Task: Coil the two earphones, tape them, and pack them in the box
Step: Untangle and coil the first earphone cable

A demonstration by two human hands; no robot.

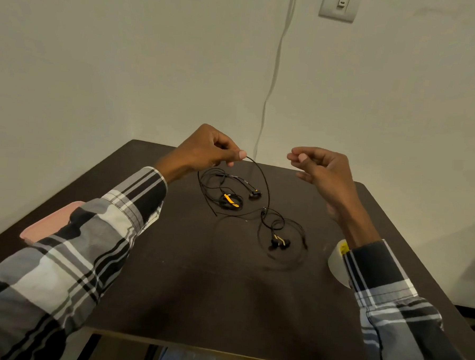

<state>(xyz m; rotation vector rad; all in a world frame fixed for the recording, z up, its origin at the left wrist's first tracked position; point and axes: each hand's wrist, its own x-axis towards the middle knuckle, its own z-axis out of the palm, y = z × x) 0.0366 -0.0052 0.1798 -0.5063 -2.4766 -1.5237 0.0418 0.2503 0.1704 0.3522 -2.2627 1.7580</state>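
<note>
Two black earphones lie tangled on the dark table [171, 272]. One earphone [231, 200], with an orange tag, lies at the far middle. The other earphone [280, 241] lies nearer, right of centre. My left hand [207, 149] is raised above the far earphone and pinches a black cable [261, 175] that arcs down to the table. My right hand [322, 170] hovers to the right at the same height, fingers curled, thumb against forefinger; I cannot tell whether it holds anything. A roll of pale tape [338, 262] stands at the right, partly hidden by my right sleeve.
A pink box [49, 223] sits at the table's left edge, partly under my left sleeve. A white cord [275, 71] runs down the wall behind the table. A wall switch [339, 6] is at the top right.
</note>
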